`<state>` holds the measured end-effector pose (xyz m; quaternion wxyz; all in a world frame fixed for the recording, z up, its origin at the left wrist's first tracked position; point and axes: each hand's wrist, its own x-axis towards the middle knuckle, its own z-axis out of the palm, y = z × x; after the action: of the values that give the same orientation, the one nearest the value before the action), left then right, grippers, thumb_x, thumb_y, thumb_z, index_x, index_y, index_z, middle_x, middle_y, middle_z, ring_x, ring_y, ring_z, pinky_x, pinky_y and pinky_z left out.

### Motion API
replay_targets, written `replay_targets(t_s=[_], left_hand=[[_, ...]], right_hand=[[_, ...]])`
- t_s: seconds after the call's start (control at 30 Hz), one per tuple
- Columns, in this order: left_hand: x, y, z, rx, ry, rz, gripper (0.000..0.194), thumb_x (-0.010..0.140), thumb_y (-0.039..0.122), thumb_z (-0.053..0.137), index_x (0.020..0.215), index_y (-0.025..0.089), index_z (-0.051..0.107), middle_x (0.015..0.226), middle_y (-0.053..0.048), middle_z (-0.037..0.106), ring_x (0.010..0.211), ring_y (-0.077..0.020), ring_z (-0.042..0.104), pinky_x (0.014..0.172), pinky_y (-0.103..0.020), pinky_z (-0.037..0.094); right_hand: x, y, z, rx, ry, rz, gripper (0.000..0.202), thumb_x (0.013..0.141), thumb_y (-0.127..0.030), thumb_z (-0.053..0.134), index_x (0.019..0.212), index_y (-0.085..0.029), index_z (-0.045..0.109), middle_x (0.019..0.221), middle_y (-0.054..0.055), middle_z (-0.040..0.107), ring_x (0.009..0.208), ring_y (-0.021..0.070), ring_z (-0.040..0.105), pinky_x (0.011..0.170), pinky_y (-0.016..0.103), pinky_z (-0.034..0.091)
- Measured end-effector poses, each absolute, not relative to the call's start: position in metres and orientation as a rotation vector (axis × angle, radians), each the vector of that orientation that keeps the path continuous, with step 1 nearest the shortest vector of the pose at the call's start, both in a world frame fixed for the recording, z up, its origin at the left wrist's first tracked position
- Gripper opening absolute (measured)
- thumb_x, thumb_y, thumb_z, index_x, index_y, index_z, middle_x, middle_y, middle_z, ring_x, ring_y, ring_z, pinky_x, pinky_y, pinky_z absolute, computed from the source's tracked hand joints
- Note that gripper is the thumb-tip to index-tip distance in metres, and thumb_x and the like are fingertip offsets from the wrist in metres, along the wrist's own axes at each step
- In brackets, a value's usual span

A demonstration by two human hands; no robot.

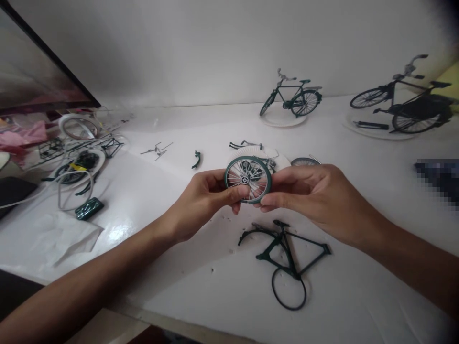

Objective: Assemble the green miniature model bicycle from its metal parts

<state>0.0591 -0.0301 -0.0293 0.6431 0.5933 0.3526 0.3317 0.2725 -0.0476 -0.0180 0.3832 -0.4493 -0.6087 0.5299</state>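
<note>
Head view: green-rimmed wheel point(245, 180) was held mid-scene above the table point(172, 282).
Left hand point(202, 198): clamped on its left side.
Right hand point(315, 193): clamped on its right rim.
Green frame point(289, 253): lay nearer, against 1 black ring point(289, 309).

Both hands point(199, 203) pinch close together, forearms point(118, 260) angled inward.

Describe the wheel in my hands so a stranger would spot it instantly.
On the white table, find the dark green miniature bicycle frame in the foreground. Just beyond it, your left hand and right hand hold a spoked wheel between them. It has a green rim and is the only wheel held in hand.
</note>
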Motion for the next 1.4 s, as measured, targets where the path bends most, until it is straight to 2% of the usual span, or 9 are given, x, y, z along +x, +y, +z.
replay_targets(t_s=[0.2, 0.5, 0.8, 0.87, 0.97, 1.03, 1.17, 1.27, 1.4], left_hand=[[0.061, -0.036, -0.027, 1.382, 0.850, 0.778, 0.021, 0.090, 0.029, 0.071, 0.089, 0.010, 0.064, 0.080, -0.004, 0.062, 0.067, -0.0099, 0.051, 0.063, -0.024, 0.044], [0.064, -0.037, -0.028, 1.381, 0.898, 0.776, 0.023, 0.088, 0.033, 0.071, 0.086, 0.011, 0.063, 0.082, -0.006, 0.064, 0.068, -0.0126, 0.052, 0.064, -0.026, 0.044], [0.066, -0.040, -0.029, 1.281, 0.834, 0.765, 0.020, 0.092, 0.031, 0.068, 0.090, 0.011, 0.062, 0.081, -0.004, 0.059, 0.071, -0.0113, 0.051, 0.066, -0.024, 0.043], [0.065, -0.040, -0.028, 1.296, 0.850, 0.767, 0.020, 0.091, 0.031, 0.068, 0.090, 0.011, 0.062, 0.082, -0.003, 0.059, 0.070, -0.0107, 0.051, 0.065, -0.024, 0.043], [0.065, -0.039, -0.026, 1.357, 0.892, 0.778, 0.021, 0.091, 0.031, 0.068, 0.091, 0.011, 0.063, 0.082, -0.004, 0.061, 0.068, -0.0109, 0.051, 0.064, -0.025, 0.043], [0.065, -0.039, -0.024, 1.409, 0.929, 0.779, 0.020, 0.091, 0.030, 0.068, 0.089, 0.011, 0.063, 0.077, -0.003, 0.060, 0.067, -0.0110, 0.052, 0.063, -0.025, 0.043], [0.067, -0.041, -0.023, 1.471, 0.952, 0.778, 0.019, 0.089, 0.028, 0.071, 0.083, 0.012, 0.062, 0.069, -0.001, 0.057, 0.065, -0.0108, 0.052, 0.060, -0.023, 0.043], [0.069, -0.043, -0.025, 1.488, 0.932, 0.785, 0.019, 0.089, 0.027, 0.070, 0.082, 0.013, 0.061, 0.069, 0.000, 0.056, 0.065, -0.0101, 0.050, 0.059, -0.022, 0.042], [0.069, -0.044, -0.025, 1.520, 0.901, 0.806, 0.018, 0.090, 0.029, 0.069, 0.086, 0.013, 0.061, 0.072, 0.000, 0.056, 0.066, -0.0105, 0.050, 0.060, -0.022, 0.044]], right_hand=[[0.271, -0.050, -0.021, -1.193, -1.516, 1.392, 0.011, 0.071, -0.019, 0.082, 0.079, -0.023, 0.077, 0.072, -0.003, 0.077, 0.071, 0.0157, 0.076, 0.069, 0.022, 0.063], [0.268, -0.055, -0.026, -1.220, -1.537, 1.287, 0.008, 0.075, -0.022, 0.080, 0.078, -0.020, 0.072, 0.069, -0.002, 0.075, 0.066, 0.0149, 0.074, 0.065, 0.024, 0.062], [0.265, -0.060, -0.028, -1.255, -1.689, 0.876, 0.021, 0.075, -0.034, 0.081, 0.066, -0.023, 0.066, 0.064, -0.003, 0.067, 0.062, 0.0151, 0.067, 0.057, 0.026, 0.058], [0.266, -0.059, -0.031, -1.231, -1.689, 0.822, 0.018, 0.074, -0.034, 0.083, 0.078, -0.024, 0.068, 0.073, -0.002, 0.070, 0.068, 0.0166, 0.069, 0.064, 0.028, 0.061], [0.268, -0.055, -0.035, -1.144, -1.730, 0.685, 0.051, 0.072, -0.033, 0.085, 0.118, -0.028, 0.063, 0.104, 0.003, 0.073, 0.087, 0.0219, 0.071, 0.077, 0.034, 0.063], [0.270, -0.053, -0.037, -1.058, -1.875, 0.496, 0.063, 0.074, -0.033, 0.084, 0.131, -0.030, 0.056, 0.123, 0.006, 0.066, 0.105, 0.0271, 0.067, 0.089, 0.042, 0.060], [0.273, -0.050, -0.038, -0.919, -2.120, 0.283, 0.066, 0.082, -0.030, 0.078, 0.141, -0.032, 0.050, 0.137, 0.006, 0.058, 0.129, 0.0315, 0.054, 0.111, 0.051, 0.045], [0.273, -0.051, -0.038, -0.888, -2.179, 0.246, 0.069, 0.084, -0.027, 0.075, 0.145, -0.030, 0.044, 0.139, 0.007, 0.057, 0.131, 0.0305, 0.053, 0.112, 0.049, 0.046], [0.271, -0.051, -0.037, -0.918, -2.153, 0.217, 0.061, 0.087, -0.028, 0.071, 0.143, -0.029, 0.046, 0.135, 0.009, 0.059, 0.129, 0.0308, 0.054, 0.108, 0.050, 0.048]])
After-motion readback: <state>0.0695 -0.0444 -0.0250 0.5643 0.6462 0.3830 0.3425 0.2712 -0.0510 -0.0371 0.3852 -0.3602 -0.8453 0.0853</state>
